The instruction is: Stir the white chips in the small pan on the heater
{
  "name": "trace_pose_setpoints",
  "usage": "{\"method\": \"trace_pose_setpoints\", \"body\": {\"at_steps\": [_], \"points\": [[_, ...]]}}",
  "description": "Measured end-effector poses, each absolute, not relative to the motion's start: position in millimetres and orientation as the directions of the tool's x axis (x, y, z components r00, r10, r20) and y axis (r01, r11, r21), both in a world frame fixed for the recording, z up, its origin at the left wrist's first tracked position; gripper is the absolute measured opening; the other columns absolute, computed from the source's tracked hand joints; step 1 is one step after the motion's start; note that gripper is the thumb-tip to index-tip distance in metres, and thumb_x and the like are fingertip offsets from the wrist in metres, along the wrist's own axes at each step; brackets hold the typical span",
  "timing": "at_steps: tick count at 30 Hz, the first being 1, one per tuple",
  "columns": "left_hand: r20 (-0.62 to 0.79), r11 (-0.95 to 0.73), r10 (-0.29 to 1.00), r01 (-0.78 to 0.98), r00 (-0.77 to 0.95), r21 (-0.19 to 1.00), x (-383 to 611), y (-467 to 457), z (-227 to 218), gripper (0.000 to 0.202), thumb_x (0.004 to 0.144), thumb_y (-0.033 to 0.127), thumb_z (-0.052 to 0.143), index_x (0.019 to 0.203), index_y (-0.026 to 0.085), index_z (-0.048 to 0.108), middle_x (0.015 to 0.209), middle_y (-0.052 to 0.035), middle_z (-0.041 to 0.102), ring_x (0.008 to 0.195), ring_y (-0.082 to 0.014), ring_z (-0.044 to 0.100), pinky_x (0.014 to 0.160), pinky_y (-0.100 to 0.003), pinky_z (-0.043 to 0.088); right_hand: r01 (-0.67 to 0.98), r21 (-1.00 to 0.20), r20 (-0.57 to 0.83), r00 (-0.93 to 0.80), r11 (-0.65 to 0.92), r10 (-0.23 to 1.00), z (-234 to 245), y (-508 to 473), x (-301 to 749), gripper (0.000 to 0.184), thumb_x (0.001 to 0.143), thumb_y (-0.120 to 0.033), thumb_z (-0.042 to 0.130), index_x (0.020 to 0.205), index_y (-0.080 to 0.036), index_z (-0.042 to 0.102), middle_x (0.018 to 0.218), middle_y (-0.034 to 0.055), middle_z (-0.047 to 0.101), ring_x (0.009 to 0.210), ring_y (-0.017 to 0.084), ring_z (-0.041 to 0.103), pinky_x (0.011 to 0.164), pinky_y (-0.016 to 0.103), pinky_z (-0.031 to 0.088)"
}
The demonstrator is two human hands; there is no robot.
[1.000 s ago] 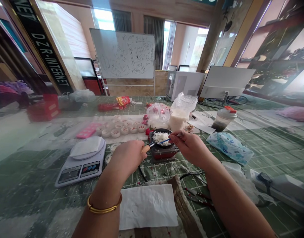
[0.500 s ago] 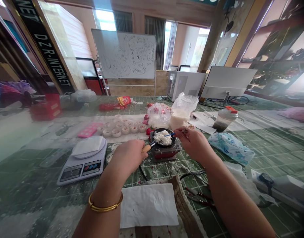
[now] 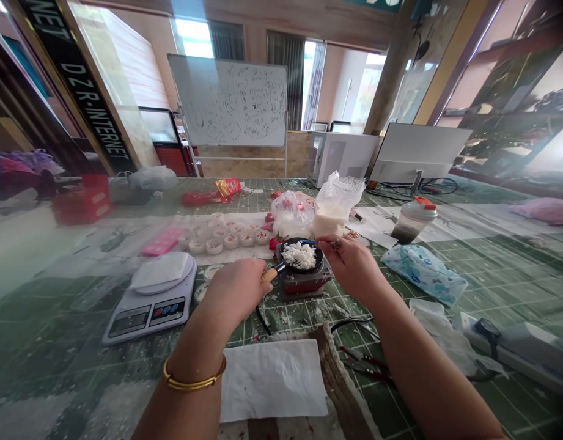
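My left hand (image 3: pixel 239 282) is closed round the wooden handle of a small black frying pan (image 3: pixel 321 264). The pan rests on a small dark red burner (image 3: pixel 302 285), and white flakes or chunks (image 3: pixel 299 254) are heaped in it. Pinched in my right hand (image 3: pixel 349 260) is a thin blue stick (image 3: pixel 309 242), whose tip reaches over the far side of the pan. The stick's own kind I cannot make out. Just behind the pan stand a clear bag of pale granules (image 3: pixel 331 215) and a thin white plastic bag (image 3: pixel 293 214).
Left are a white kitchen scale (image 3: pixel 153 293), several small filled cups (image 3: pixel 230 241) and a pink mold (image 3: pixel 164 240). White paper (image 3: pixel 274 380) lies in front. Right are pliers (image 3: pixel 366 362), a tissue pack (image 3: pixel 425 274), a lidded cup (image 3: pixel 413 220) and a power strip (image 3: pixel 515 348).
The blue stick's tip has moved from the middle of the white flakes to the pan's far right side. My left hand still holds the handle.
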State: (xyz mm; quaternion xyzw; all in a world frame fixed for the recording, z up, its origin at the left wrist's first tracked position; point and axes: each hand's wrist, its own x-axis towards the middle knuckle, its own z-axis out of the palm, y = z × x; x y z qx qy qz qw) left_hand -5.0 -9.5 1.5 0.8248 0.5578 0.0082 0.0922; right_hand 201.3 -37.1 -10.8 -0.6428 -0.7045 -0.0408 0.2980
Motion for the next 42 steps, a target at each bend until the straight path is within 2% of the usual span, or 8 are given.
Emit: {"method": "trace_pose_setpoints", "body": {"at_steps": [4, 8, 16, 21, 26, 32, 37, 42], "points": [[-0.098, -0.351, 0.925, 0.923, 0.368, 0.155, -4.1, -9.4, 1.4, 0.022, 0.074, 0.043, 0.048, 0.076, 0.023, 0.057, 0.074, -0.0019, 0.063, 0.066, -0.0171, 0.056, 0.049, -0.024, 0.026, 0.927, -0.326, 0.401, -0.04, 0.184, 0.915, -12.2, -34.8, 199.9, 0.033, 0.088, -0.032, 0.035, 0.096, -0.016, 0.062, 0.079, 0.0078, 0.065, 0.079, 0.02, 0.056, 0.069, 0.028, 0.04], [-0.093, -0.362, 0.921, 0.92, 0.378, 0.151, -3.5, -8.5, 0.7, 0.023, 0.075, 0.043, 0.047, 0.076, 0.023, 0.057, 0.075, -0.002, 0.064, 0.067, -0.0174, 0.057, 0.05, -0.025, 0.026, 0.924, -0.336, 0.468, -0.006, 0.184, 0.884, -11.7, -36.1, 198.7, 0.033, 0.089, -0.034, 0.034, 0.098, -0.018, 0.062, 0.081, 0.007, 0.065, 0.079, 0.02, 0.056, 0.069, 0.028, 0.04], [-0.091, -0.377, 0.916, 0.916, 0.39, 0.134, -3.5, -8.0, -0.5, 0.021, 0.075, 0.041, 0.047, 0.075, 0.023, 0.056, 0.075, -0.0023, 0.063, 0.067, -0.018, 0.057, 0.051, -0.025, 0.027, 0.914, -0.341, 0.458, -0.043, 0.22, 0.888, -11.7, -39.7, 192.3, 0.033, 0.088, -0.033, 0.036, 0.099, -0.017, 0.062, 0.084, 0.0072, 0.066, 0.08, 0.019, 0.057, 0.069, 0.028, 0.04], [-0.089, -0.368, 0.92, 0.919, 0.382, 0.141, -3.4, -8.5, 1.1, 0.018, 0.074, 0.039, 0.048, 0.075, 0.023, 0.057, 0.074, -0.0018, 0.064, 0.067, -0.0177, 0.057, 0.051, -0.025, 0.027, 0.867, -0.381, 0.442, -0.134, 0.321, 0.887, -12.9, -41.1, 190.1, 0.03, 0.088, -0.032, 0.037, 0.098, -0.019, 0.062, 0.084, 0.0044, 0.067, 0.08, 0.017, 0.057, 0.069, 0.026, 0.041], [-0.093, -0.363, 0.92, 0.918, 0.38, 0.16, -3.6, -8.7, 0.6, 0.019, 0.075, 0.04, 0.047, 0.076, 0.024, 0.058, 0.075, -0.0013, 0.064, 0.067, -0.0173, 0.056, 0.05, -0.025, 0.026, 0.88, -0.4, 0.475, -0.042, 0.258, 0.879, -11.8, -41.8, 193.2, 0.032, 0.088, -0.036, 0.036, 0.097, -0.019, 0.062, 0.083, 0.0051, 0.066, 0.077, 0.018, 0.057, 0.065, 0.027, 0.041], [-0.099, -0.357, 0.922, 0.921, 0.374, 0.157, -4.3, -8.6, -0.4, 0.019, 0.074, 0.041, 0.048, 0.074, 0.023, 0.056, 0.073, -0.0013, 0.063, 0.065, -0.0173, 0.056, 0.049, -0.024, 0.026, 0.837, -0.454, 0.42, -0.102, 0.306, 0.902, -14.7, -39.3, 192.8, 0.03, 0.088, -0.035, 0.038, 0.098, -0.02, 0.062, 0.086, 0.0041, 0.067, 0.08, 0.017, 0.058, 0.067, 0.025, 0.041], [-0.085, -0.367, 0.92, 0.918, 0.382, 0.154, -5.2, -7.7, -1.7, 0.019, 0.075, 0.04, 0.048, 0.075, 0.023, 0.057, 0.074, -0.002, 0.063, 0.068, -0.018, 0.057, 0.05, -0.024, 0.026, 0.862, -0.447, 0.478, 0.005, 0.238, 0.878, -16.3, -34.7, 196.8, 0.032, 0.088, -0.036, 0.037, 0.1, -0.019, 0.062, 0.085, 0.0049, 0.067, 0.08, 0.018, 0.058, 0.068, 0.026, 0.04], [-0.09, -0.371, 0.918, 0.918, 0.385, 0.143, -4.9, -7.8, -1.9, 0.02, 0.075, 0.04, 0.048, 0.078, 0.023, 0.057, 0.076, -0.0029, 0.063, 0.068, -0.0179, 0.057, 0.052, -0.025, 0.029, 0.866, -0.438, 0.412, -0.045, 0.241, 0.91, -18.8, -29.7, 196.5, 0.031, 0.087, -0.033, 0.038, 0.099, -0.018, 0.062, 0.083, 0.0052, 0.067, 0.08, 0.018, 0.057, 0.068, 0.026, 0.04]]}}
